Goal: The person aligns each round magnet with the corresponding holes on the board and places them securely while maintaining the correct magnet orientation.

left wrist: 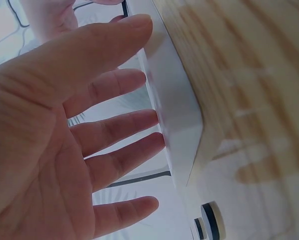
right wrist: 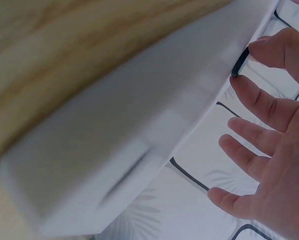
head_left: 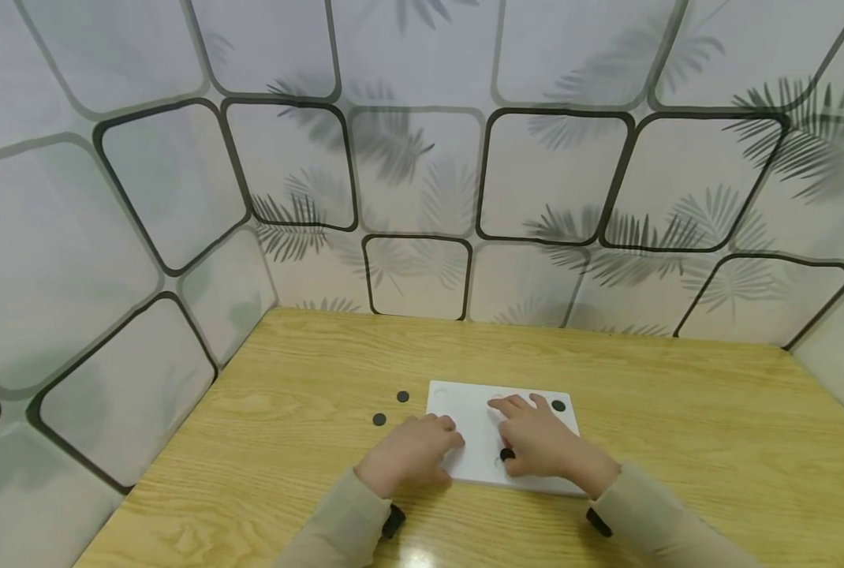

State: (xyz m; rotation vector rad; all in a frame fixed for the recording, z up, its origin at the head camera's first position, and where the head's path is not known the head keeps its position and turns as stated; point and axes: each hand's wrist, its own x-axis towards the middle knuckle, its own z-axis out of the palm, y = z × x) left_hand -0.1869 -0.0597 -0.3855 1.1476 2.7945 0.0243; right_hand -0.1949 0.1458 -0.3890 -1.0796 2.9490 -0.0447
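Observation:
A white rectangular board (head_left: 475,414) with shallow round recesses lies on the table. My right hand (head_left: 538,442) pinches a black disc (head_left: 507,454) between thumb and index finger, low over the board near its front edge. In the right wrist view the disc (right wrist: 240,62) stands on edge at the board's top face, its other fingers spread. A second black disc (head_left: 558,405) lies at the board's far right corner. Over the board's left part is my left hand (head_left: 413,451). Its fingers reach loosely to the board (left wrist: 177,107) in the left wrist view, holding nothing.
Two loose black discs, one farther back (head_left: 403,396) and one nearer (head_left: 379,420), lie on the wooden table (head_left: 308,442) left of the board. Behind and to the left, patterned curtain-like walls (head_left: 422,173) border the table.

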